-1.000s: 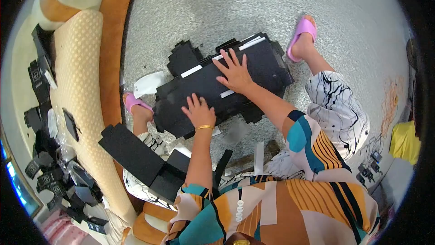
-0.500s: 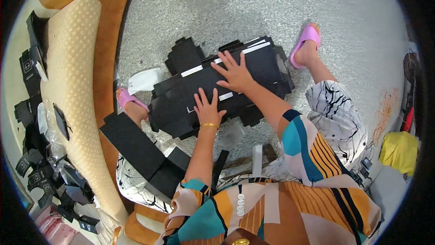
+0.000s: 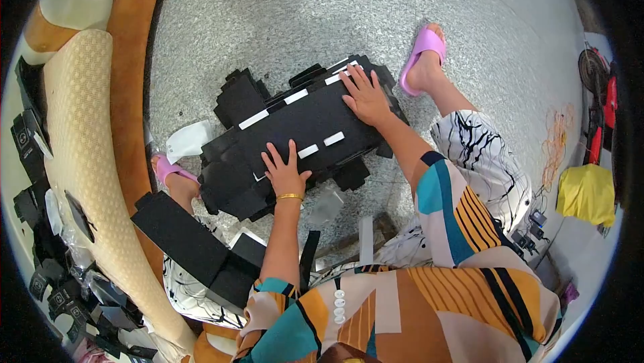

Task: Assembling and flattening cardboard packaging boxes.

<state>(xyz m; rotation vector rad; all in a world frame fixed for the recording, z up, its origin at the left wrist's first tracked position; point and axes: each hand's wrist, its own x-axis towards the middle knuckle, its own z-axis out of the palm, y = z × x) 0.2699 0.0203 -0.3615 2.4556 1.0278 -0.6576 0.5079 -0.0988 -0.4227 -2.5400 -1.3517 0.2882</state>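
Several flat black cardboard box blanks (image 3: 302, 116) lie stacked on the floor between my feet, their tabbed edges sticking out. Short white strips (image 3: 333, 139) run along both long edges of the top one. My left hand (image 3: 286, 175) rests palm down near its left end, fingers spread, next to one strip. Toward the right end my right hand (image 3: 370, 102) lies flat with its fingers stretched over the far edge. Neither hand grips anything. A partly folded black cardboard box (image 3: 191, 239) leans across my left thigh.
A white sheet or bag (image 3: 189, 140) lies left of the blanks, and clear plastic (image 3: 327, 207) nearer me. Along the left stands a cream padded seat (image 3: 84, 108), with several black boxes (image 3: 30, 151) beyond it. A yellow cloth (image 3: 585, 195) and cables (image 3: 533, 229) are at right.
My right hand has slid right along the blanks, uncovering more white strips. My left hand keeps its place on the cardboard. The whole view has shifted slightly.
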